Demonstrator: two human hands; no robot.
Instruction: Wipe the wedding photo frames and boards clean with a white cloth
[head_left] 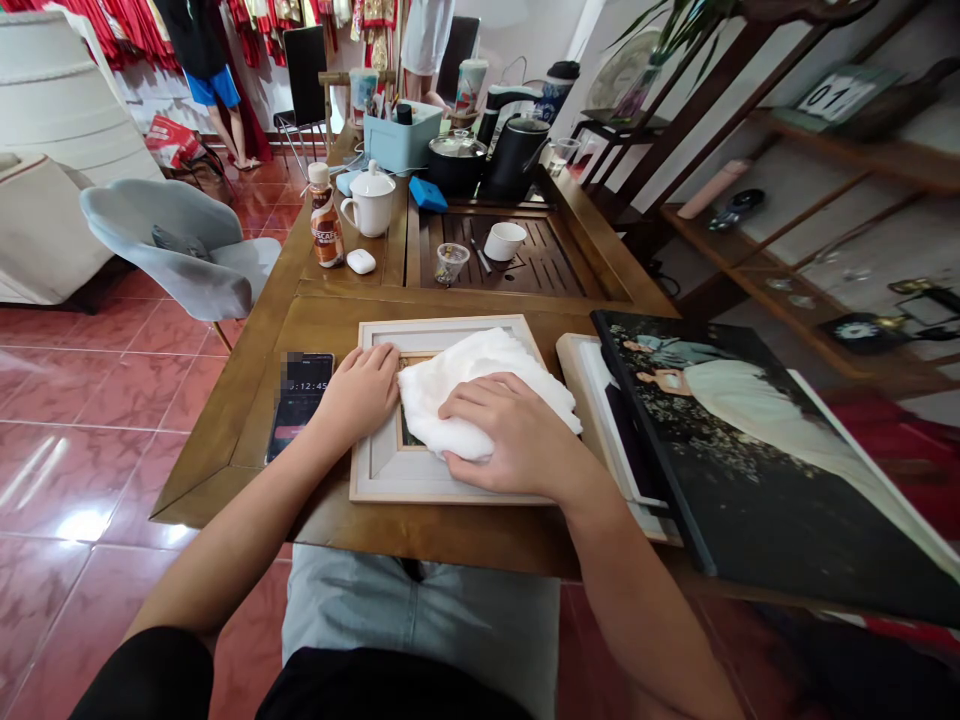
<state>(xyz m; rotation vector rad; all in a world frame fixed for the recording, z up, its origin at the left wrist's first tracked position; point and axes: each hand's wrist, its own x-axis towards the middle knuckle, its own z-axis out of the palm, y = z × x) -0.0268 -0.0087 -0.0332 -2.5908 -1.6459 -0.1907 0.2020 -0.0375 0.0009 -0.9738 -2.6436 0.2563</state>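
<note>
A picture frame with a pale wide border [377, 462] lies flat on the wooden table in front of me. My left hand [366, 388] rests on its left side, fingers stretched out and holding nothing. Over the middle and right of the frame spreads a folded white cloth [480, 362], hiding most of the picture beneath. My right hand [514, 425] lies on this cloth with curved fingers gripping it against the frame. A phone [304, 400] showing a timer sits left of my left wrist.
Large wedding photo panels [720, 440] are stacked at right, overhanging the table edge. Farther back stand a coffee bottle [326, 218], a lidded white mug [370, 200], a white earbud case [361, 261], a small white cup [505, 241] and a black kettle [516, 160]. Two people stand beyond.
</note>
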